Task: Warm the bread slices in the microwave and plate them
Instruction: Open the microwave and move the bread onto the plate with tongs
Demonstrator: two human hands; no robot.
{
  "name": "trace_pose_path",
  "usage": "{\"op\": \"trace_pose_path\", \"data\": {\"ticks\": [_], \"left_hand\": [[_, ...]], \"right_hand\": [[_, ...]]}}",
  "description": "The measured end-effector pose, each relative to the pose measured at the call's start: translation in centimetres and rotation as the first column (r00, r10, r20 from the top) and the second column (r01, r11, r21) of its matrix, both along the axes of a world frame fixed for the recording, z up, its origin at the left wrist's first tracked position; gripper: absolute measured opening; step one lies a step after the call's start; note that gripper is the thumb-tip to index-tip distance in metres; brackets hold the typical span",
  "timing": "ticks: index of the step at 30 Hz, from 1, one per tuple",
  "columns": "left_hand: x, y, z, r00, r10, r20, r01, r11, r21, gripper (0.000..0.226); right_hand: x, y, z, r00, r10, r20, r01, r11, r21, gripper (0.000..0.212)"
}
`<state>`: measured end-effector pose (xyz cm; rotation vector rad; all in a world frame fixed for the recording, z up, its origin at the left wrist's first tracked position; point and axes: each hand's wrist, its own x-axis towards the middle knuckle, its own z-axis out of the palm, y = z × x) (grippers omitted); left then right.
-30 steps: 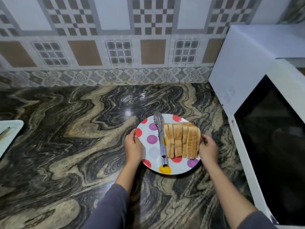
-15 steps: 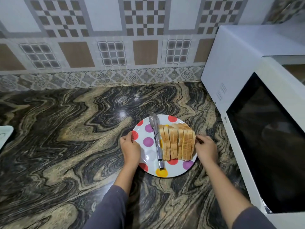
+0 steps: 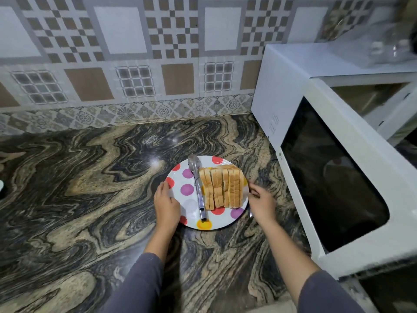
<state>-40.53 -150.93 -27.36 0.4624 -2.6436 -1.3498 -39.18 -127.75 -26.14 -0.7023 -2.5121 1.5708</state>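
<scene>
A white plate (image 3: 220, 222) with coloured dots sits on the marbled countertop. Several bread slices (image 3: 222, 188) stand on edge in a row on its right half. Metal tongs (image 3: 198, 188) lie on the plate just left of the bread. My left hand (image 3: 166, 204) grips the plate's left rim, thumb on top. My right hand (image 3: 261, 204) holds the right rim beside the bread. A white microwave (image 3: 316, 91) stands to the right with its dark-windowed door (image 3: 331, 177) swung open toward me.
The open microwave door juts out over the counter right of the plate. A tiled wall (image 3: 135, 64) runs along the back. Glass items (image 3: 388, 48) rest on top of the microwave. Bare marbled countertop (image 3: 79, 188) spreads to the left.
Both hands stay on the plate's rim. The view has shifted left and back a little, so the plate and microwave sit further right; the white object at the left edge has nearly left the view.
</scene>
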Motion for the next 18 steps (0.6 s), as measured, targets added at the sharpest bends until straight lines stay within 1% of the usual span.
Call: {"op": "trace_pose_path", "data": {"ticks": [2, 5, 8, 11, 13, 15, 16, 18], "left_hand": [[1.2, -0.1, 0.4, 1.000, 0.004, -0.026, -0.003, 1.000, 0.002, 0.049], [3.9, 1.0, 2.1, 0.986, -0.005, -0.165, 0.008, 1.000, 0.021, 0.047], [6.5, 3.6, 5.4, 0.950, -0.072, -0.304, 0.100, 0.992, 0.078, 0.048], [8.1, 6.7, 9.1, 0.898, -0.162, -0.409, 0.227, 0.967, 0.115, 0.042], [9.2, 8.9, 11.5, 0.868, -0.189, -0.460, 0.323, 0.917, 0.233, 0.039], [10.6, 11.2, 13.9, 0.836, -0.187, -0.517, 0.407, 0.843, 0.353, 0.037], [11.4, 12.4, 15.0, 0.815, -0.194, -0.546, 0.441, 0.819, 0.367, 0.035], [12.6, 14.9, 16.9, 0.778, -0.238, -0.582, 0.509, 0.781, 0.360, 0.032]], "right_hand": [[1.2, 0.1, 0.2, 0.999, 0.001, 0.039, 0.000, 1.000, -0.029, 0.035], [3.8, -0.1, 1.5, 0.998, 0.032, 0.047, -0.031, 0.999, -0.026, 0.036], [7.2, -0.6, 4.0, 0.997, 0.068, -0.045, -0.069, 0.998, -0.015, 0.035], [11.7, -1.0, 8.1, 0.974, 0.113, -0.198, -0.108, 0.993, 0.037, 0.035], [15.2, -0.9, 11.6, 0.908, 0.160, -0.387, -0.147, 0.987, 0.063, 0.032], [18.7, -0.2, 14.7, 0.782, 0.184, -0.596, -0.146, 0.983, 0.112, 0.029], [20.1, 0.4, 16.0, 0.715, 0.179, -0.676, -0.109, 0.983, 0.145, 0.027], [22.1, 2.1, 18.2, 0.586, 0.121, -0.801, 0.038, 0.984, 0.176, 0.025]]}}
